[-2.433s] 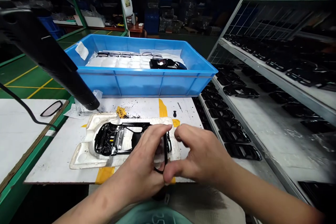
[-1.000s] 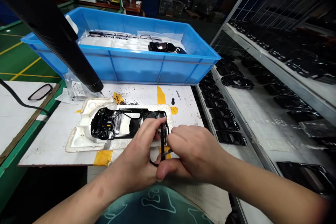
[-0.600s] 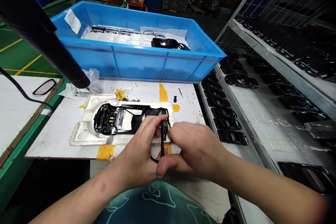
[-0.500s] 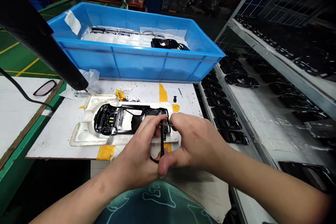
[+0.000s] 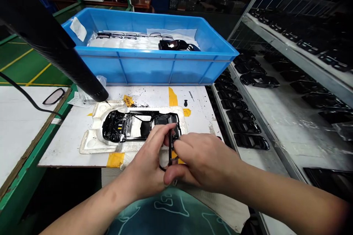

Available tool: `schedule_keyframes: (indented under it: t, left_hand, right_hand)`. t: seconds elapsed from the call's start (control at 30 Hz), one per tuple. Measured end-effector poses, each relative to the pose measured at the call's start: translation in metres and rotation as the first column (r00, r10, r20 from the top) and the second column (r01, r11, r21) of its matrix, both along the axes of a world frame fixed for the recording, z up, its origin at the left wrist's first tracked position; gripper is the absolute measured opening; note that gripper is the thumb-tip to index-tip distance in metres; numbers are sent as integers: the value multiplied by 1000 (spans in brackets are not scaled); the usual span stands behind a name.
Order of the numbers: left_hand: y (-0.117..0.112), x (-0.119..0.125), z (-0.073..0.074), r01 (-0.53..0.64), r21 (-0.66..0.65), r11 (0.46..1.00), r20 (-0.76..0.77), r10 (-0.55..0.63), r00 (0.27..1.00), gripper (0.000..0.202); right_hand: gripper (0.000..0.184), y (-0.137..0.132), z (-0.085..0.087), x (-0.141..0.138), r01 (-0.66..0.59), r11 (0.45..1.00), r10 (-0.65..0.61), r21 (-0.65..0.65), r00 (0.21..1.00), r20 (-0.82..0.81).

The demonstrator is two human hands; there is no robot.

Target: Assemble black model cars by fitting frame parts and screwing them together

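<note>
Head view: I look down past my forearms at a white worktop patched with yellow tape, a blue plastic crate beyond it.
Far left: a black cable crosses a white board, just beside a dark-framed lens; a black tube slants down over the scene, its tip near a clear plastic bag.
Centre: a glossy black model car shell lies in a white foam tray on the worktop, with black crumbs scattered just behind the tray.
Left hand: my left hand is closed around a thin black frame, fingers over its upper part, right by the shell's near corner; I cannot tell whether the two touch.
Frame: it stands nearly upright between my hands, above the tray's edge, its lower loop curving under my left palm.
Right hand: my right hand pinches the same frame between thumb and fingers.
Crate: black parts and a row of thin frames lie on white sheeting.
Far right: rows of black moulded parts sit on a metal shelf.
</note>
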State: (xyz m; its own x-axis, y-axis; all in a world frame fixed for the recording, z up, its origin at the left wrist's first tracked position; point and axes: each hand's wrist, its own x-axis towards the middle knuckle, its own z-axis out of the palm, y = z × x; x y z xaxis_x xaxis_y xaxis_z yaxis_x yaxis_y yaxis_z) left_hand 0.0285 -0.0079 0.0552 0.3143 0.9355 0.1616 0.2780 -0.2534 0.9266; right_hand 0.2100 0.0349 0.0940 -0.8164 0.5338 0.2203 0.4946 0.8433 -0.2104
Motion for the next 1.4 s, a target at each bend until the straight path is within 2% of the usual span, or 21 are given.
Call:
schedule_keyframes:
  t: [0.07,0.13,0.23,0.3,0.37,0.43,0.53,0.6,0.67,0.7,0.73,0.77,0.83,0.9,0.97,1.03,1.07,1.13,1.2,1.3,1.4]
  left_hand:
    - [1,0,0,-10,4,1000,-17,10,1000,80]
    - [1,-1,1,-27,38,999,-48,29,998,77]
    - [1,0,1,-85,125,989,-111,99,989,72]
    - [0,0,0,-105,191,976,-155,135,979,77]
    - [-1,-3,-1,-90,224,970,-185,133,974,86]
    - [-1,-9,-1,-73,150,986,-163,97,982,98]
    - [2,-24,0,-19,-184,983,84,35,996,104]
    - [7,-30,0,260,-402,878,408,-82,909,94]
    - [11,-29,-3,619,-423,661,694,-203,691,88]
    - [12,-26,-5,725,-391,568,769,-231,595,90]
    - [12,-22,-7,781,-365,507,817,-228,529,93]
    - [11,-17,-8,799,-355,484,843,-204,498,94]
    - [7,-7,-9,776,-375,507,862,-119,493,90]
    - [2,1,-7,717,-406,566,851,-51,522,81]
    - [-2,4,-1,605,-427,672,800,-32,599,73]
    - [-3,5,5,432,-430,793,691,-19,723,71]
    - [-3,5,8,330,-418,846,609,-8,793,72]
    - [-2,4,13,148,-348,926,422,14,907,74]
    - [0,4,16,45,-226,973,253,14,967,77]
    - [3,2,18,16,-56,998,68,-12,998,86]
    - [4,0,19,44,22,999,-84,-42,996,90]
  right_hand:
    - [60,-2,-3,2,-76,995,79,69,996,-49]
    - [60,-2,-4,2,-11,999,17,37,989,-148]
    - [60,-1,-2,0,76,968,-119,-240,978,-172]
    - [45,-1,1,0,40,918,-93,-395,989,-117]
    - [32,1,6,3,4,889,-53,-459,994,-94]
    - [28,7,11,9,-15,875,-35,-484,995,-94]
    - [26,21,21,21,-78,831,45,-551,996,-72]
    - [25,30,28,27,-161,751,154,-641,986,-67]
    - [22,36,32,27,-239,630,258,-739,962,-91]
    - [21,39,33,26,-259,573,297,-777,950,-98]
    - [18,40,33,24,-259,536,321,-803,943,-90]
    - [15,41,32,22,-243,522,331,-818,941,-68]
    - [11,42,30,20,-200,535,326,-821,945,-18]
    - [14,42,27,19,-182,586,291,-789,957,-5]
    - [12,40,24,20,-135,712,171,-689,985,-17]
    - [18,34,22,19,-8,856,-16,-517,999,-42]
    - [25,30,22,18,60,898,-94,-437,994,-58]
    - [41,21,21,13,126,933,-157,-336,986,-64]
    - [54,14,21,7,136,950,-148,-282,989,-21]
    - [62,8,20,-1,172,962,-161,-214,984,71]
    - [60,7,17,-1,159,974,-147,-161,986,84]
